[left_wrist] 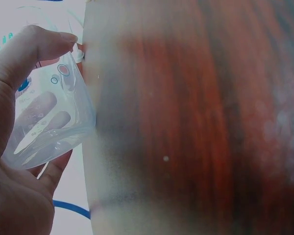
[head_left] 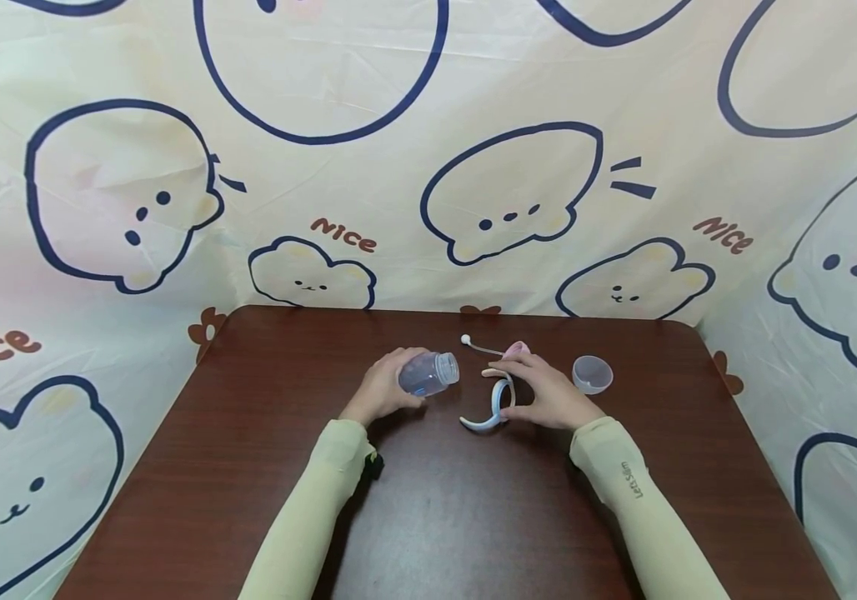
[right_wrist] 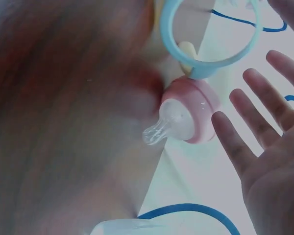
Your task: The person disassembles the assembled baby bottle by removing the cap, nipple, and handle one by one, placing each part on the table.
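My left hand [head_left: 387, 387] grips a clear baby bottle [head_left: 428, 374], tilted on its side with its uncapped mouth toward the right. In the left wrist view, thumb and fingers wrap the see-through bottle [left_wrist: 54, 112]. My right hand [head_left: 544, 392] reaches over a bottle handle [head_left: 498, 408] with blue and cream curved arms, its fingers fairly straight and spread. Whether it touches the handle cannot be told. Just beyond those fingers lies a pink collar with a clear teat [right_wrist: 188, 110]. A thin straw with a white ball end [head_left: 466, 340] extends left from the collar.
A clear dome-like cap [head_left: 592, 375] sits on the table right of my right hand. The dark brown wooden table [head_left: 428, 517] ends at a cartoon-printed curtain [head_left: 398, 192] behind and at both sides.
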A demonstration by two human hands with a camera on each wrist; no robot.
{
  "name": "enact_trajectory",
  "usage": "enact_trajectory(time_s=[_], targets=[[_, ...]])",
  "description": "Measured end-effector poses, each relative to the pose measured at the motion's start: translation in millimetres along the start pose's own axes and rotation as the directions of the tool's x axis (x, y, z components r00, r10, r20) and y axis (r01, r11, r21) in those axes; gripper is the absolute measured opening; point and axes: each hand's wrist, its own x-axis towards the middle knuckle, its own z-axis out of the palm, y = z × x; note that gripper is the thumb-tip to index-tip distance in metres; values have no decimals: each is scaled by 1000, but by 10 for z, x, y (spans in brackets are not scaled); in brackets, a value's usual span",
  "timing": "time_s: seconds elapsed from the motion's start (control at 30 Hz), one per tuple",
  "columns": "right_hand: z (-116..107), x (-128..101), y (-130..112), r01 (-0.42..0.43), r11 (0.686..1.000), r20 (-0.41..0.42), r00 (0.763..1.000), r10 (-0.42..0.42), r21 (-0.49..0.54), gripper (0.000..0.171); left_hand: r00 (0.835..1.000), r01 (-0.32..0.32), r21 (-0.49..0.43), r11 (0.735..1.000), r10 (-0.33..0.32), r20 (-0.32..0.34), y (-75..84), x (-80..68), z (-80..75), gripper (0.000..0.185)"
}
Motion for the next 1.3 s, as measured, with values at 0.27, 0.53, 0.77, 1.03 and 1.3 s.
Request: enact_trajectory(time_s=[0.27,0.53,0.77,1.03,1.3], targets=[[-20,93,-49,4,998,-32,999,-2,61,66,1000,-5,-5,1000,5,-1,13,-8,-6,85],[4,229,-169,-14,999,-37,999,16,51,65,1000,-9,0,1000,9,0,14,0,-10,85],[67,393,-318,-25,996,20,1000,23,84,64,1000,1,-7,1000,-1,-6,21,-6,-4,84],[142,511,-446,-13,995,68,998,6,103,67,1000,-27,0,1000,27,-8,52,-18,9,83],[212,594,-495,-18,997,56,998,14,73,63,1000,-27,16,1000,27,-3,41,-19,2,84]])
